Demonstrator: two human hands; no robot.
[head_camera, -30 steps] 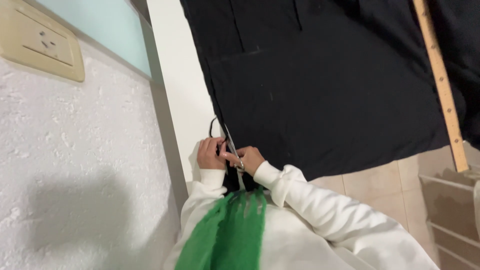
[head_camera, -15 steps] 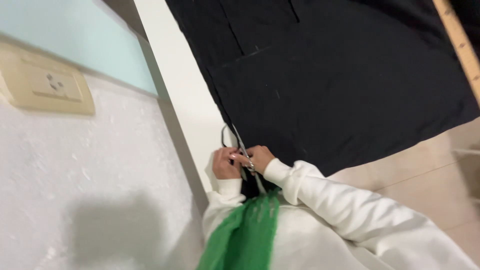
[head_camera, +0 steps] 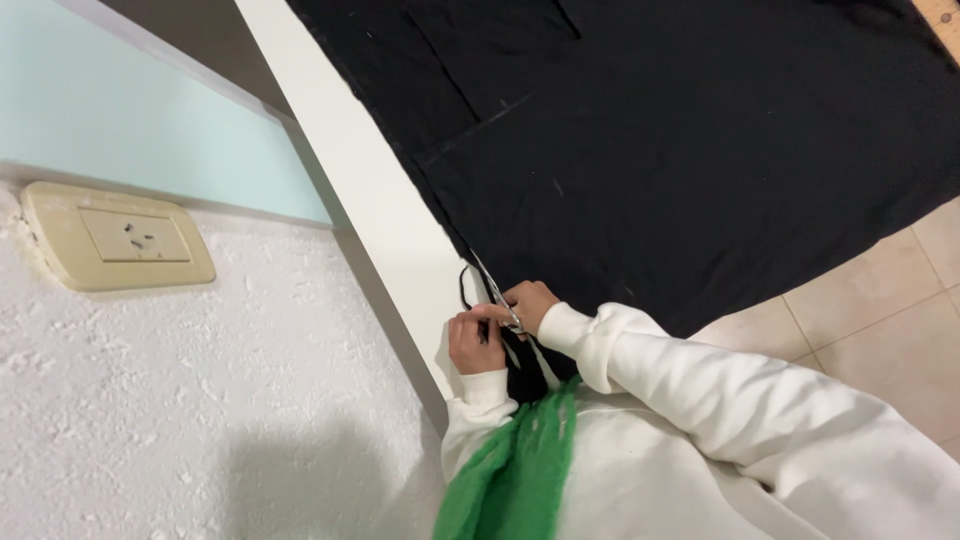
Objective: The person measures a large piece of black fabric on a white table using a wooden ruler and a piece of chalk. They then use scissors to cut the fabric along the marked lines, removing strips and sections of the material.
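Black cloth [head_camera: 680,150] has slid along the bench [head_camera: 370,200]; right hand [head_camera: 530,303] clamps scissors [head_camera: 497,292], left hand [head_camera: 470,340] fingers pinch its edge, as before.

Low in the middle of the frame, the right hand [head_camera: 530,303] grips scissors [head_camera: 497,295] at the edge of a black cloth [head_camera: 680,150] spread over a white bench [head_camera: 380,210]. The left hand [head_camera: 473,342] pinches the cloth just beside the blades. A wall socket [head_camera: 118,248] sits at left.
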